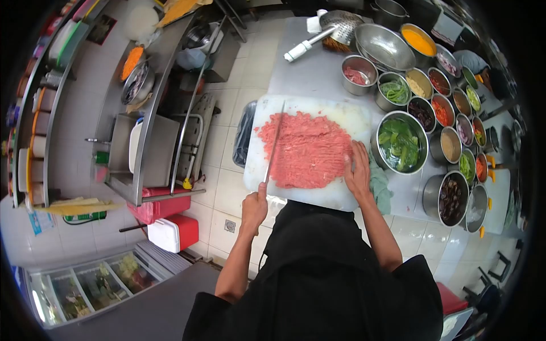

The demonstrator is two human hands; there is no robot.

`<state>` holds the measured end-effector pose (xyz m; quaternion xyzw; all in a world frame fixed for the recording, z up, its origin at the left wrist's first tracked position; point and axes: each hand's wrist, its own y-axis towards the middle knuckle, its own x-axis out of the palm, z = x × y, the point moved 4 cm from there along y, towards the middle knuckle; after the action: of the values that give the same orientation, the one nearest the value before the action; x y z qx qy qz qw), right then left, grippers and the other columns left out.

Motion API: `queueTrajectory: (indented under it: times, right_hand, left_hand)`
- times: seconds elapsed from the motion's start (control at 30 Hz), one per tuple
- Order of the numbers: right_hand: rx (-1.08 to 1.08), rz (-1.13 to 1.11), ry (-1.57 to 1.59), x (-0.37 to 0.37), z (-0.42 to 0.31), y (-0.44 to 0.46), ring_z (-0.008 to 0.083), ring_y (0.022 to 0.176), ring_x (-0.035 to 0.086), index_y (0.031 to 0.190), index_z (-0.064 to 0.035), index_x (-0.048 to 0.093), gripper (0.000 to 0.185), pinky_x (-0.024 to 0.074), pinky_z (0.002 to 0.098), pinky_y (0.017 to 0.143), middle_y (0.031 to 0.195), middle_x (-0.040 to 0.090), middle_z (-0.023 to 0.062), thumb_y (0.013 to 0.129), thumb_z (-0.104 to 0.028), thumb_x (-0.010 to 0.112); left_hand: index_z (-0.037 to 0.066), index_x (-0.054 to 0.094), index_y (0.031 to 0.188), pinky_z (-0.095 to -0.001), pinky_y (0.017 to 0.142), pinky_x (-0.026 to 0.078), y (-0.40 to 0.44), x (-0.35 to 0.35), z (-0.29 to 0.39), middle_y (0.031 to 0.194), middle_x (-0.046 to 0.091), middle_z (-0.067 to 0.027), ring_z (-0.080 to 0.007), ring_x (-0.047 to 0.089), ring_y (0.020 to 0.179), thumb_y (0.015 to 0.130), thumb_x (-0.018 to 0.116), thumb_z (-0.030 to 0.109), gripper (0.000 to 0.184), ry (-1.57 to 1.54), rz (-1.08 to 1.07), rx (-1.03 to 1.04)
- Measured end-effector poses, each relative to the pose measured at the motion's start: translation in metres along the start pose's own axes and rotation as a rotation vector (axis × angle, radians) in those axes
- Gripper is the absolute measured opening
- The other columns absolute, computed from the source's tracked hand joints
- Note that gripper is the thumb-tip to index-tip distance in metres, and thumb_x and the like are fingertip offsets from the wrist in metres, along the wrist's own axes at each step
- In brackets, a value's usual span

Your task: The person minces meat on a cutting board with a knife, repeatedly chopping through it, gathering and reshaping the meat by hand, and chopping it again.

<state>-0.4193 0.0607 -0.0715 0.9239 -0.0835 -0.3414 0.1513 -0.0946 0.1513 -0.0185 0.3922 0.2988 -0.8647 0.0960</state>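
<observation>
My left hand (254, 210) is wrapped round the handle of a long knife (274, 149). The blade points away from me and crosses the left part of a flat bed of minced meat (311, 149). This pink meat is spread over a white cutting board (352, 108), its surface marked by rows of cuts. My right hand (358, 172) lies at the meat's right edge, fingers stretched out and touching the meat or the board beside it. A pale green cloth (380, 184) lies by the board's right edge, next to my right hand.
Right of the board stand a pot of green leaves (400, 141), a pot of dark pieces (452, 199) and several smaller metal containers. At the back are a colander (385, 46) and a perforated strainer (341, 26). A sink (156, 150) stands left, with a red cooler (183, 232) on the floor.
</observation>
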Motion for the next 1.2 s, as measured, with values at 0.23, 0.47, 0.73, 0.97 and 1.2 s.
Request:
queueTrajectory:
  times: [0.23,0.47,0.73,0.97,1.2]
  right_hand:
    - [0.08,0.016,0.048,-0.009,0.028,-0.003,0.0404,0.138,0.041,0.139,0.003,0.049,0.047,0.0286,0.0471,0.117,0.142,0.05,0.0228,0.104,-0.029,0.044]
    - [0.009,-0.088,0.071,-0.028,0.034,-0.021,0.0382,0.139,0.042,0.141,-0.0002,0.05,0.047,0.0309,0.0441,0.116,0.145,0.049,0.0224,0.102,-0.028,0.049]
    - [0.004,-0.052,0.052,-0.024,0.032,-0.021,0.0385,0.138,0.043,0.139,0.0003,0.051,0.049,0.0316,0.0444,0.116,0.143,0.051,0.0216,0.099,-0.028,0.054]
    - [0.007,-0.025,0.063,-0.026,0.03,-0.023,0.0388,0.137,0.044,0.138,0.0006,0.052,0.048,0.0324,0.0451,0.115,0.141,0.053,0.0217,0.098,-0.025,0.056]
    - [0.005,-0.018,0.059,-0.022,0.035,-0.022,0.0364,0.139,0.042,0.138,-0.0013,0.053,0.048,0.0308,0.0441,0.116,0.143,0.052,0.0198,0.099,-0.03,0.053]
  left_hand:
    - [-0.001,0.057,0.068,-0.032,0.048,0.039,-0.005,0.022,-0.024,0.055,0.052,-0.007,-0.0141,0.049,0.048,0.104,0.038,0.055,0.069,-0.141,0.131,0.189]
    - [-0.002,0.058,0.068,-0.031,0.047,0.041,-0.028,0.011,-0.003,0.055,0.051,-0.0067,-0.0137,0.053,0.049,0.103,0.036,0.059,0.073,-0.37,0.171,0.193]
    - [-0.008,0.067,0.08,-0.0492,0.072,0.049,-0.022,-0.003,-0.003,0.072,0.066,-0.0258,-0.0384,0.067,0.073,0.103,0.035,0.056,0.075,-0.142,0.069,0.056]
    - [-0.007,0.064,0.079,-0.0458,0.065,0.049,-0.01,-0.009,-0.002,0.068,0.064,-0.0213,-0.0327,0.064,0.065,0.106,0.032,0.052,0.072,-0.094,-0.017,-0.031]
    - [-0.006,0.063,0.076,-0.0459,0.063,0.047,0.008,0.005,-0.03,0.061,0.059,-0.0196,-0.0305,0.059,0.061,0.106,0.035,0.05,0.069,-0.085,-0.026,-0.03]
